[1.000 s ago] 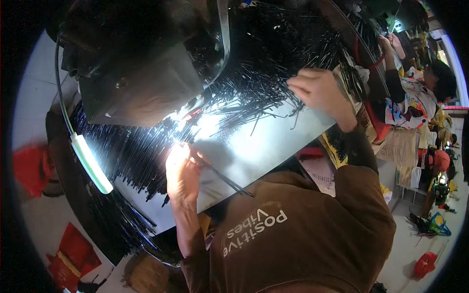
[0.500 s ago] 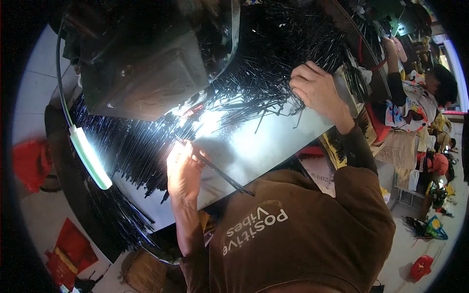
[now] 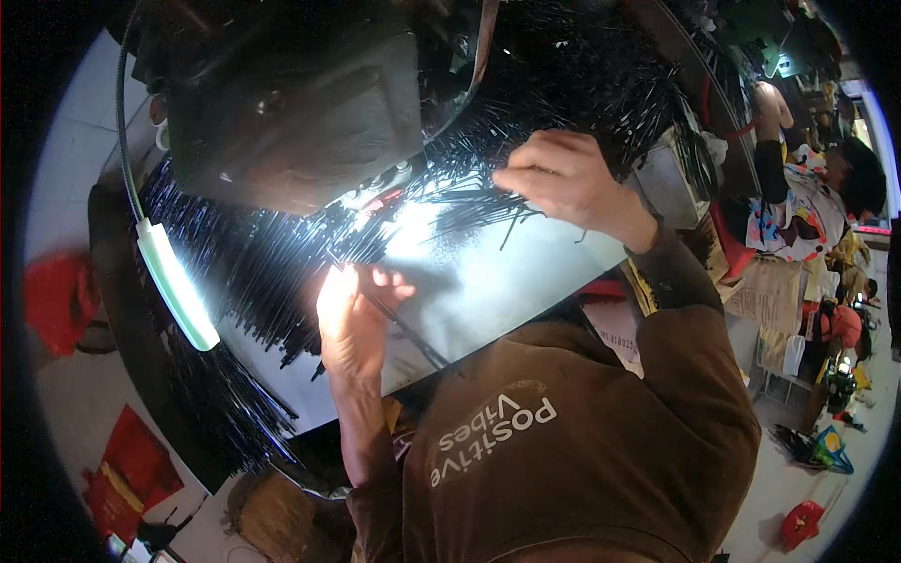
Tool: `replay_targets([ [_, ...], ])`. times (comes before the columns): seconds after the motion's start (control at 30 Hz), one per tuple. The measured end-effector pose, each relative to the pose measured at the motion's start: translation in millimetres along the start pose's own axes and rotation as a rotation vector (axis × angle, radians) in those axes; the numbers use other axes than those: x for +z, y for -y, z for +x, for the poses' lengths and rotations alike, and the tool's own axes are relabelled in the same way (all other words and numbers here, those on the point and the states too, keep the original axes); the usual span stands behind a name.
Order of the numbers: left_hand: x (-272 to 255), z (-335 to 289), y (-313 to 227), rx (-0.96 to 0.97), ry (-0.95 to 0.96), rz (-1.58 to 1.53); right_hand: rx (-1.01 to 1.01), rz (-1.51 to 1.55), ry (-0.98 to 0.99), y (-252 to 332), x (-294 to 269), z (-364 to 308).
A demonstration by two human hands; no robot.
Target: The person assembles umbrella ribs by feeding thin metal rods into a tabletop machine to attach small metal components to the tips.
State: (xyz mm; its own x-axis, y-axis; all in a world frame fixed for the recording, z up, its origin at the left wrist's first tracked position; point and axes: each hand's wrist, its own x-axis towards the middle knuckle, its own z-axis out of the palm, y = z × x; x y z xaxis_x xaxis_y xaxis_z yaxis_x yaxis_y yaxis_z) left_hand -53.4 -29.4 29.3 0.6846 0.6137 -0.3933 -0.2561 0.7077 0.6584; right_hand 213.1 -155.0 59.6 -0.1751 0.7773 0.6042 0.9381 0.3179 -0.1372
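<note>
My left hand (image 3: pixel 353 324) is closed over the near-left part of a pale metal work surface, pinching a few thin black rods (image 3: pixel 413 336) that slant down toward my shirt. My right hand (image 3: pixel 571 183) hovers at the near edge of a big heap of black rods (image 3: pixel 572 70), its fingers curled and pressed together. Whatever may be between those fingertips is hidden. A dark machine head (image 3: pixel 310 122) stands ahead of my left hand, with a bright glare and a small red part beneath it. More black rods (image 3: pixel 253 272) lie side by side left of that hand.
A lit lamp (image 3: pixel 176 286) on a bendable neck hangs at the left. The metal table (image 3: pixel 507 291) ends close to my body. At the right, another person (image 3: pixel 798 220) works at a neighbouring station. Red bags (image 3: pixel 141 460) lie on the floor at the lower left.
My right hand has moved left along the near edge of the rod heap. My left hand still pinches the rods, with its fingers somewhat more spread; the whole view has shifted slightly.
</note>
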Motion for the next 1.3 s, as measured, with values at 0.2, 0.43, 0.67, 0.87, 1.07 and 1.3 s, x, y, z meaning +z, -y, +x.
replay_targets([
  [0.2,-5,11,10,-0.018,-0.197,-0.11,-0.034,0.097,0.213,70,38,24],
  [0.43,-10,8,4,-0.102,-0.094,-0.166,0.166,0.482,0.057,109,79,31],
  [0.67,2,21,7,-0.052,-0.08,0.085,1.042,1.172,-0.045,79,82,35],
  [0.87,-5,53,13,0.448,-0.112,0.778,0.886,0.888,-0.145,69,95,51],
  [1.07,-12,59,13,0.559,-0.162,0.989,0.942,0.97,-0.151,62,108,56],
  [1.3,-6,60,9,0.514,-0.149,0.958,0.985,0.979,-0.117,57,106,57],
])
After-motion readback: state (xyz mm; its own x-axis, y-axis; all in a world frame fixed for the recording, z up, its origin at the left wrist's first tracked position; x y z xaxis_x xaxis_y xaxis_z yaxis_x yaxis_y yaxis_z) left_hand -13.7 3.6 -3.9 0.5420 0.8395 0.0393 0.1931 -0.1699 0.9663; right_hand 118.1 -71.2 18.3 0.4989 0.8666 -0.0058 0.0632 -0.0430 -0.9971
